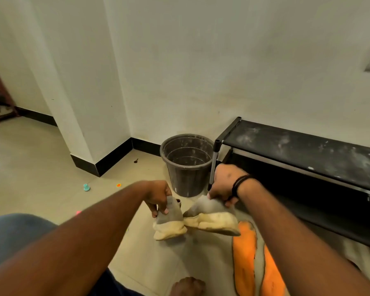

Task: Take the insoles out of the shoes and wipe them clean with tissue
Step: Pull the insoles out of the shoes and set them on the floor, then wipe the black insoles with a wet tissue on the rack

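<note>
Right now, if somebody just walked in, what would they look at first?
Probably the two grey shoes with thick cream soles, held up in the middle: the left hand grips the left shoe and the right hand grips the right shoe. Next, the two bright orange insoles lying on the floor at lower right. Behind the hands stands a dark round plastic bucket, beside a dusty black shelf.

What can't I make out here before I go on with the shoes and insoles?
- Head view: the inside of each shoe, left and right, is turned away and covered by the left hand and right hand.
- Orange insoles: cut off by the bottom edge and crossed by the right forearm.
- No tissue in view.
- Bucket bottom: too dim to tell.
</note>
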The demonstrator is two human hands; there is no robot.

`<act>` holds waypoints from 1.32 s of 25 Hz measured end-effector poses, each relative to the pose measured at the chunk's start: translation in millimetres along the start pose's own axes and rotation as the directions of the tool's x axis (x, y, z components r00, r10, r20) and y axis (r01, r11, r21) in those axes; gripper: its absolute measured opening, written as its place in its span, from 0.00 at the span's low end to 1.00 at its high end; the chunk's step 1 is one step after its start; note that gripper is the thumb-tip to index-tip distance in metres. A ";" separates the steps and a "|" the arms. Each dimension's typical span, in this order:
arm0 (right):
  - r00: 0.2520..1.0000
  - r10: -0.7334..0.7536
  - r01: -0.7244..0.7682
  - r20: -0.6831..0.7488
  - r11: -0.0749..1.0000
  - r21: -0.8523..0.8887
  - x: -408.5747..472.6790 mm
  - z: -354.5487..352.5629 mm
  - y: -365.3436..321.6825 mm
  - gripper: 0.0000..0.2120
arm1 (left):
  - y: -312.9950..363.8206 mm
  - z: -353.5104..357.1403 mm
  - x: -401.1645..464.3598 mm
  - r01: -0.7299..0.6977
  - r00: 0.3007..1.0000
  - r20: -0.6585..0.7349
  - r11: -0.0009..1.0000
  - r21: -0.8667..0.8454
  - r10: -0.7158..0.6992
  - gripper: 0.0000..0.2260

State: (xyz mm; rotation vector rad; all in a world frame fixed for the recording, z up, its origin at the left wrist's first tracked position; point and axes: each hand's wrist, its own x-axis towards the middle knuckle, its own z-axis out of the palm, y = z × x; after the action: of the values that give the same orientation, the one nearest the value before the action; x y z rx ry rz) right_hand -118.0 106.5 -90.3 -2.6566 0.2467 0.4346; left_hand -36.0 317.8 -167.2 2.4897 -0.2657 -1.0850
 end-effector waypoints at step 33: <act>0.982 -0.140 0.119 0.123 0.979 0.166 32.5 174.6 93.2 0.12 | 67.5 134.9 26.0 0.179 0.935 -0.354 0.908 0.379 -0.036 0.15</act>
State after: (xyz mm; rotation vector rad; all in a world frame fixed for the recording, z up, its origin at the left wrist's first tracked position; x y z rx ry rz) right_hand -155.7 98.0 -287.1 -2.4587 0.0627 0.5255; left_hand -118.1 209.2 -237.2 3.0442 -0.2720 -0.6642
